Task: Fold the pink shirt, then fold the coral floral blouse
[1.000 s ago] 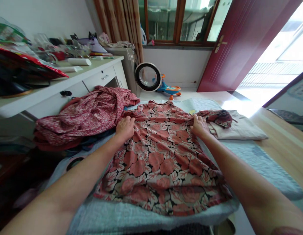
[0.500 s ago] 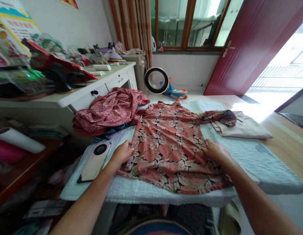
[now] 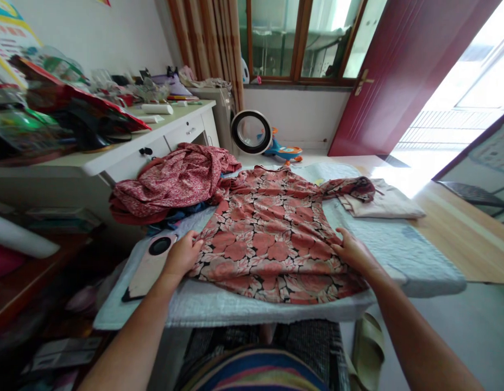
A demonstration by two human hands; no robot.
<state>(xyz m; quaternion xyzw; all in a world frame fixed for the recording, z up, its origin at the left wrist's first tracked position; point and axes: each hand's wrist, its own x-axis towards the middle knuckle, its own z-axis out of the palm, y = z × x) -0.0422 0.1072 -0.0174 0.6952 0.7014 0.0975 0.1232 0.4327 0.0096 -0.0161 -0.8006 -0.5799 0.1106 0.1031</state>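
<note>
A red, black and beige floral shirt lies spread over a pale blue quilted cloth, its hem towards me. My left hand is closed on the shirt's left side edge, near the hem. Across from it, my right hand grips the right side edge; the tips of its fingers are partly hidden. One sleeve stretches to the right onto a folded beige cloth. Beside my left forearm rests a pale phone with a round black camera area.
A heap of red patterned clothing sits at the left of the shirt. Behind it is a cluttered white desk. Further back stand a washing machine with its round door open and a blue toy. A slipper lies on the floor.
The shirt's lower part is now wider and flatter, with fewer folds near the hem. My left hand has moved outward to the left with its edge. The whole view has shifted slightly.
</note>
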